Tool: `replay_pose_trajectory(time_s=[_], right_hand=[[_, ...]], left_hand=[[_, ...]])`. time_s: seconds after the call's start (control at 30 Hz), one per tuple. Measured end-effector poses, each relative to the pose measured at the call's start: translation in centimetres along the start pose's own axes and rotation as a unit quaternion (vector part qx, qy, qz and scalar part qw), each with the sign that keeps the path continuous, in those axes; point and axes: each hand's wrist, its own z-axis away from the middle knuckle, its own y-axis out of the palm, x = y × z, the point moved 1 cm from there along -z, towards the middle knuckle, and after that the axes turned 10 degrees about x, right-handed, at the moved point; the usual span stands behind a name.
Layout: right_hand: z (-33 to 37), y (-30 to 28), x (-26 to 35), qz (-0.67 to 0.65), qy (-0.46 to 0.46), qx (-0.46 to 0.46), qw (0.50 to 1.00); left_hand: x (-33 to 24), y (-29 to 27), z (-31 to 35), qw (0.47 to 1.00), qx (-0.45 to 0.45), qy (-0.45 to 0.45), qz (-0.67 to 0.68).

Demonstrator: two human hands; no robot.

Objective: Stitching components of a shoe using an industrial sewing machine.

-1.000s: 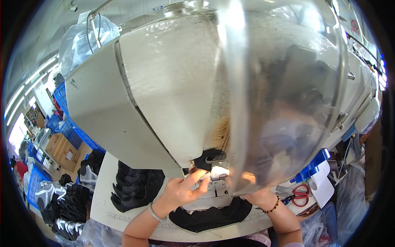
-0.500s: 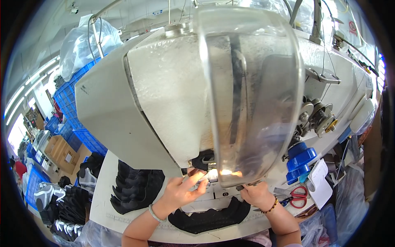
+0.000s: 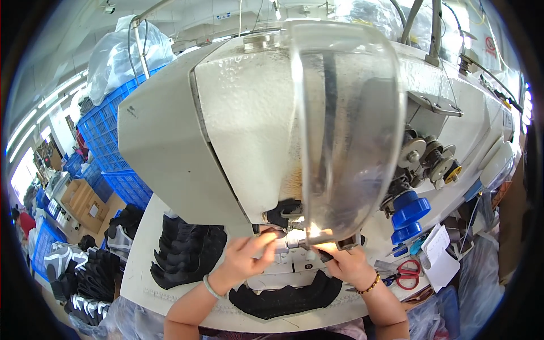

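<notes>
In front of me the sewing machine (image 3: 243, 130) has its lit needle area low down, partly behind a clear curved guard (image 3: 345, 136). My left hand (image 3: 243, 262) is at the left of this lit spot, index finger and thumb stretched toward it and apart, with nothing visible between them. On the other side my right hand (image 3: 348, 266) reaches in below the guard, fingers bent around a small dark thing I cannot make out. A black curved fabric piece (image 3: 286, 299) lies flat on the table between my wrists. Left of my left hand is a pile of overlapping black pieces (image 3: 187, 249).
Red-handled scissors (image 3: 408, 275) and a paper pad (image 3: 441, 252) lie right of my right hand, below blue knobs (image 3: 409, 212). Thread tension discs (image 3: 428, 156) stick out from the machine. Blue crates (image 3: 107, 141) and stacked black-and-grey pieces (image 3: 85, 277) stand to the left.
My right index finger has extended left under the guard toward the lit area. My left fingers have shifted slightly by the needle. The whole view has moved a little.
</notes>
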Motion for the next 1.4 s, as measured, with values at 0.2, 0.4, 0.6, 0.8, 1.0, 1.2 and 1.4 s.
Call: replay_pose_trajectory(time_s=[0.2, 0.4, 0.6, 0.8, 1.0, 1.2, 1.4], right_hand=[[-1.5, -0.1, 0.6, 0.006, -0.032, -0.05, 0.998], [1.1, 1.9, -1.8, 0.036, 0.118, -0.052, 0.991], [-0.1, -0.5, 2.0, 0.014, -0.076, -0.077, 0.994], [-2.5, 0.1, 9.1, 0.005, -0.2, 0.06, 0.978], [-0.5, 2.2, 5.9, -0.267, 0.103, 0.232, 0.93], [0.3, 1.8, 2.4, -0.501, 0.289, 0.267, 0.771], [0.4, 1.0, 2.2, -0.507, 0.317, 0.273, 0.754]], left_hand=[[1.3, 1.1, 1.4, 0.899, -0.016, -0.34, 0.276], [0.6, 1.9, -1.1, 0.771, -0.089, -0.452, 0.439], [2.7, -7.2, 0.4, 0.875, -0.088, -0.441, 0.181], [-3.6, -13.1, 3.2, 0.833, 0.474, -0.248, 0.144], [-5.6, -9.8, 1.3, 0.878, 0.384, -0.259, 0.119], [-5.8, -6.7, 2.5, 0.843, 0.292, -0.352, 0.284], [-6.0, -5.9, 2.7, 0.837, 0.23, -0.344, 0.359]])
